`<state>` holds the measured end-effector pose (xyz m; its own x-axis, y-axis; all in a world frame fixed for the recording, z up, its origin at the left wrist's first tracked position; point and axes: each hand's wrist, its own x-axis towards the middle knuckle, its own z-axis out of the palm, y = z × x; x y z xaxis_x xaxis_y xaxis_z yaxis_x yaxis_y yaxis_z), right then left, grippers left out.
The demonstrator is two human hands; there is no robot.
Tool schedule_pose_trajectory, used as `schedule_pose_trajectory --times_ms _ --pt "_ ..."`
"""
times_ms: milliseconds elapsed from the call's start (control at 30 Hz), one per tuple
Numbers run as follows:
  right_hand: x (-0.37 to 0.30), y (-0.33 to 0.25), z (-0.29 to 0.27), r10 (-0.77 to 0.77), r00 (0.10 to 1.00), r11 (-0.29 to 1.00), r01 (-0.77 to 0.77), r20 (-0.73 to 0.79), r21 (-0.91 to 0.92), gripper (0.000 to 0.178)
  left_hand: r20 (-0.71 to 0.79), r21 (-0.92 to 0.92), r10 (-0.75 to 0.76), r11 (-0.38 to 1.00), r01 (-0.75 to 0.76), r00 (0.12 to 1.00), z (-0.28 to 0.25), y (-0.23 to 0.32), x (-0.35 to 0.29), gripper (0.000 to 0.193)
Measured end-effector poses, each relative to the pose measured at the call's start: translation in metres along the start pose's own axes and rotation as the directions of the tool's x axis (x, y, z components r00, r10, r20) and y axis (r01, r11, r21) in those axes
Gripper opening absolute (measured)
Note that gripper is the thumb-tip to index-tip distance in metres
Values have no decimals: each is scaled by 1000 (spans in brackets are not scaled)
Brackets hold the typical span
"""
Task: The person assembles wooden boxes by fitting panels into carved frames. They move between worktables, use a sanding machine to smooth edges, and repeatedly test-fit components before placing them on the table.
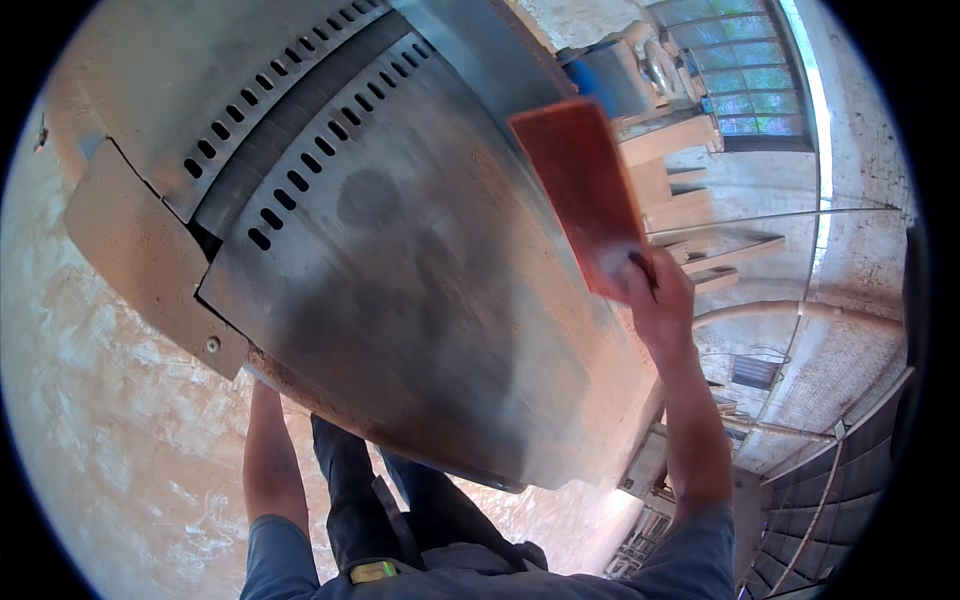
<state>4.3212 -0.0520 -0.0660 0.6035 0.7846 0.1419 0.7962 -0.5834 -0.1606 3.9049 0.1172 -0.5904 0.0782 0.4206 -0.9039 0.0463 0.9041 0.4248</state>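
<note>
My right hand grips a flat, reddish-brown wooden board by its near end, thumb on the top face. The board is tilted and slightly blurred, over the right edge of a grey metal machine table. A dark cylinder lies in the gap across that table, with a row of slots along each side. From the lower left my left forearm reaches up to the near left edge of the machine. The fingers of my left hand are hidden there.
A curved, dust-coated metal guard is bolted at the table's left side. Beyond the right edge are pale wooden pieces and a barred window. Reddish dust covers the floor. A pipe runs along the wall.
</note>
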Motion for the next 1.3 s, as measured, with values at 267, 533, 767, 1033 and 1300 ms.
schedule_pose_trajectory --times_ms 267,533,767,1033,1300 --pt "54 29 33 -195 978 953 169 -80 -251 23 219 631 702 428 -647 678 16 51 -306 14" --pt "61 35 34 -234 966 954 206 -112 -218 23 643 411 484 436 -800 594 300 177 -465 30" --pt "48 46 14 -193 981 957 191 15 -219 17 571 434 612 341 -834 547 427 189 -402 73" --pt "47 49 14 -131 983 955 159 126 -251 16 531 547 567 339 -766 630 440 195 -412 86" --pt "84 18 26 -208 977 948 215 57 -236 14 523 549 601 306 -778 605 432 241 -394 83"
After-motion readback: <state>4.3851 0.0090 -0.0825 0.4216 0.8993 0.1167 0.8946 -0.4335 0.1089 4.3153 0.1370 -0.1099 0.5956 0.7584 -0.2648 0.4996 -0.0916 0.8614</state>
